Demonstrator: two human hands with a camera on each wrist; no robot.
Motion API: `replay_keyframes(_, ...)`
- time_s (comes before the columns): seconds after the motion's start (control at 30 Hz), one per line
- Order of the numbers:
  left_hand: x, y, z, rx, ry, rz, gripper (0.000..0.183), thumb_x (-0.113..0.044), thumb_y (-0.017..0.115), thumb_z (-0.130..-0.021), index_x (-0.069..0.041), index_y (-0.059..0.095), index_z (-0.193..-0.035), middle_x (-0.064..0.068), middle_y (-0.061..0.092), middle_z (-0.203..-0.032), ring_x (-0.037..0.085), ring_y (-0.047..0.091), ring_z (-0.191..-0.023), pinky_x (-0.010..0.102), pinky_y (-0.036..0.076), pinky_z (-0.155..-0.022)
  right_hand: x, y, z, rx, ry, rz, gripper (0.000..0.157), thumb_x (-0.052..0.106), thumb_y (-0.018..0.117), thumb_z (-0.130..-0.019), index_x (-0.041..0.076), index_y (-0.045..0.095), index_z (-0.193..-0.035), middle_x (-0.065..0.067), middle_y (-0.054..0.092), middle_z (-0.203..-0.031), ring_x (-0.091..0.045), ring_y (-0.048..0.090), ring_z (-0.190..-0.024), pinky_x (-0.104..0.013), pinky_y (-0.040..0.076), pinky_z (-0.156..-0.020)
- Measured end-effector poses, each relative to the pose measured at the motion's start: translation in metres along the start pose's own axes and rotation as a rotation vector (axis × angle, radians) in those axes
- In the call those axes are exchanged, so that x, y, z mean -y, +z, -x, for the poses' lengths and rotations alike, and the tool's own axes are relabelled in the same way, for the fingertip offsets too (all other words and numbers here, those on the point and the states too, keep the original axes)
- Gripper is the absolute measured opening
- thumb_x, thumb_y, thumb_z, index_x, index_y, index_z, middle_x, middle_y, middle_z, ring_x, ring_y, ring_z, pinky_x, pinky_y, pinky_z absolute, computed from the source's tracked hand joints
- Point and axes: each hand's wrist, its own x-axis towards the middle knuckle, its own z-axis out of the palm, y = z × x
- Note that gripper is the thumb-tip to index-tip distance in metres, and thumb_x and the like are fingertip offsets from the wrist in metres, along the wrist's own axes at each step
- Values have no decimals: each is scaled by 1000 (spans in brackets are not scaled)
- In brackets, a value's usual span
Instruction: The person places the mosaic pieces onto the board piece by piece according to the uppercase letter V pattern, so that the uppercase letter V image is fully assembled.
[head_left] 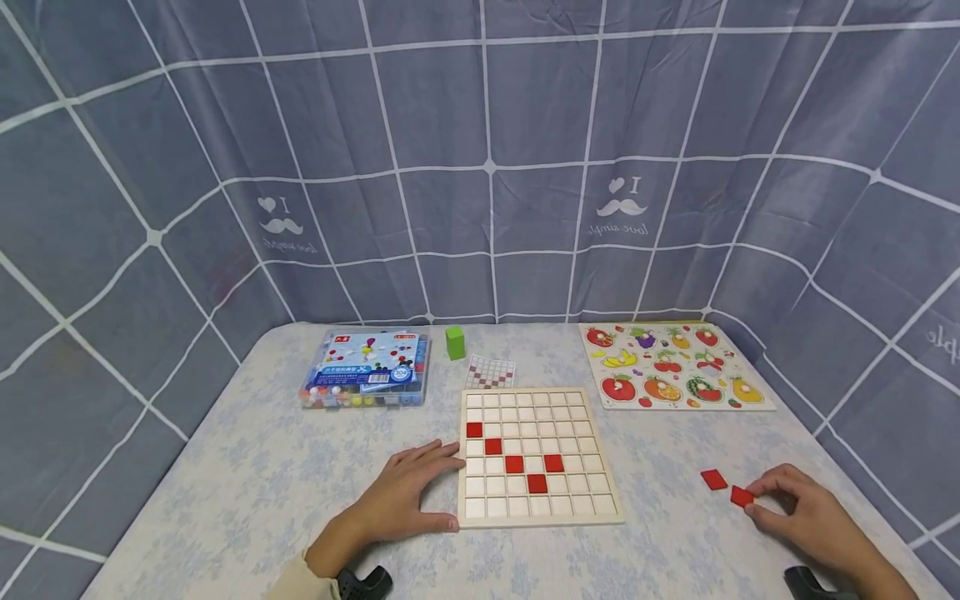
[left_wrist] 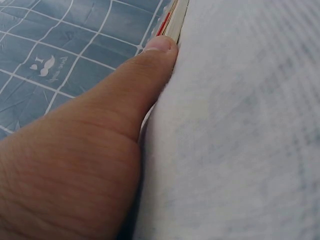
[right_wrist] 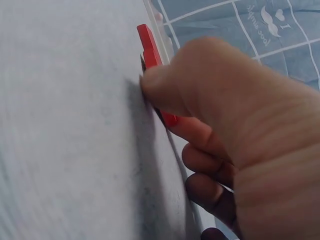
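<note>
A wooden grid board with white squares lies mid-table; several red tiles sit in its cells, most along a diagonal and one up to the right. My left hand rests against the board's left edge, fingers extended and thumb at the lower corner. In the left wrist view the thumb touches the board's side. Off to the right, my right hand pinches a red square tile between thumb and fingers, close to the tabletop. Another red tile lies flat just left of it.
Behind the board lies a small pattern card, with a green block near it. A clear plastic box of coloured parts stands back left. At back right lies a fruit picture board. Grid-patterned cloth walls the table.
</note>
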Motion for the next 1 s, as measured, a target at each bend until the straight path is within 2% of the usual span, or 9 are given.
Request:
replay_keyframes(0.17, 1, 0, -1, 5, -8, -3, 81, -75, 66, -81, -30, 53, -146, -7, 37, -160, 25, 25, -150, 60, 22, -111, 4, -1, -7, -18, 4, 34, 27, 0, 90, -68, 11, 74, -87, 4, 58, -90, 0, 49, -80, -12, 37, -67)
replay_keyframes(0.37, 0, 1, -2, 10, -4, 3, 81, -75, 66, -81, -29, 53, -146, -8, 37, -160, 25, 25, -150, 60, 23, -111, 17, 6, -30, -39, -175, -15, 36, -7, 90, -64, 15, 74, -88, 7, 59, -91, -4, 53, -84, -14, 39, -70)
replay_keyframes(0.47, 0, 1, -2, 10, -7, 4, 80, -75, 66, -81, -30, 53, -146, -8, 37, -160, 24, 25, -150, 60, 23, -111, 31, 12, -46, -1, -211, -26, 36, -4, 90, -66, 18, 74, -90, 8, 58, -94, -8, 55, -86, -19, 44, -71)
replay_keyframes(0.6, 0, 1, -2, 7, -2, 3, 80, -74, 66, -81, -30, 53, -146, -8, 37, -160, 25, 26, -150, 61, 24, -110, 54, 25, -69, 69, -204, -34, 30, 4, 90, -73, 19, 73, -93, 7, 58, -97, -16, 58, -89, -28, 50, -73)
replay_keyframes(0.7, 0, 0, -2, 4, 0, -4, 79, -74, 66, -82, -29, 53, -146, -8, 37, -160, 25, 26, -149, 61, 24, -110, 71, 39, -86, 119, -207, -63, 26, 7, 88, -77, 18, 73, -95, 8, 58, -98, -21, 59, -91, -35, 52, -76)
replay_keyframes(0.83, -1, -1, -1, -2, 10, 3, 78, -72, 68, -83, -28, 54, -145, -6, 38, -159, 26, 27, -149, 61, 24, -110, 89, 63, -105, 182, -253, -133, 24, 5, 85, -80, 18, 72, -95, 7, 58, -99, -24, 61, -94, -44, 51, -79)
replay_keyframes(1.0, -2, -1, 0, -7, 23, 9, 76, -69, 69, -83, -27, 55, -145, -4, 39, -159, 28, 28, -149, 62, 25, -109, 107, 88, -121, 279, -314, -213, 20, 6, 83, -83, 17, 73, -96, 6, 59, -101, -21, 60, -95, -44, 49, -81)
